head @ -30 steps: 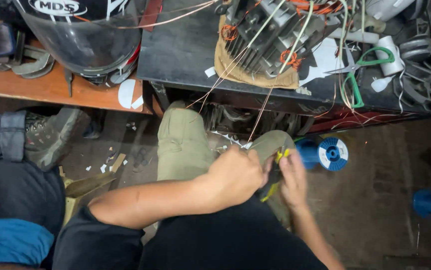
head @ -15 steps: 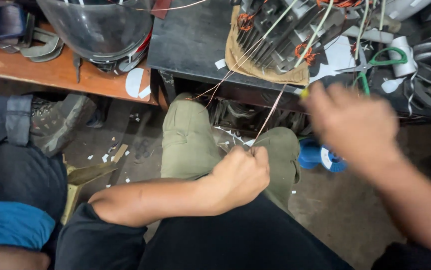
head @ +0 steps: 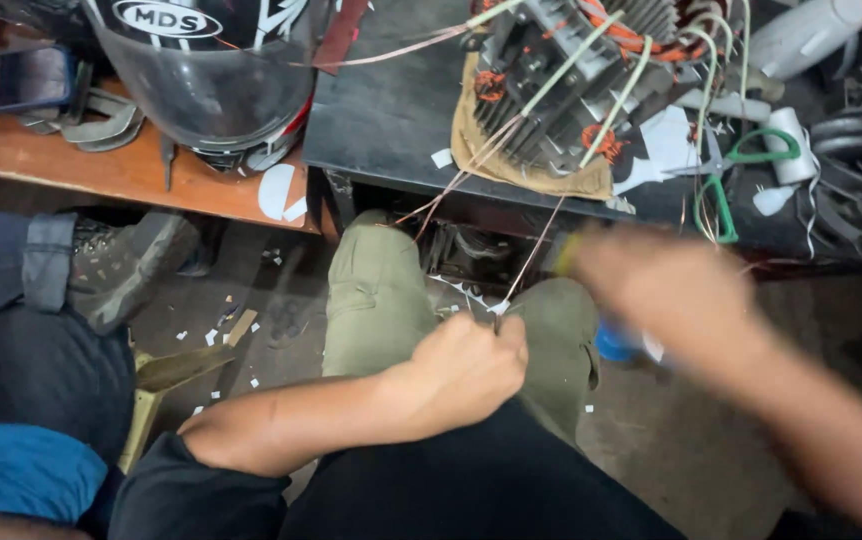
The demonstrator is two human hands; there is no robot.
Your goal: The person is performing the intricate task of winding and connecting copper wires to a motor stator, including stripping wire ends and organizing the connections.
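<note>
My left hand (head: pixel 461 370) rests closed on my knee, pinching the ends of thin copper wires (head: pixel 526 270). These wires run up to a motor stator (head: pixel 561 90) with orange windings and pale sleeving, which lies on a tan cloth on the black bench (head: pixel 381 120). My right hand (head: pixel 671 300) is blurred by motion, right of the wires and above my right knee. A small yellow object (head: pixel 568 255) shows at its fingertips; what it is cannot be made out.
A black helmet (head: pixel 201 80) with a clear visor stands on the wooden shelf (head: pixel 131 175). Green-handled scissors (head: pixel 741 170) lie right of the stator. Another person's leg and boot (head: pixel 111 270) are at the left. A blue spool (head: pixel 611 345) sits on the littered floor.
My right hand left the left hand, swung up toward the bench, and has come back down lower and nearer my knee. My left hand has kept hold of the wires.
</note>
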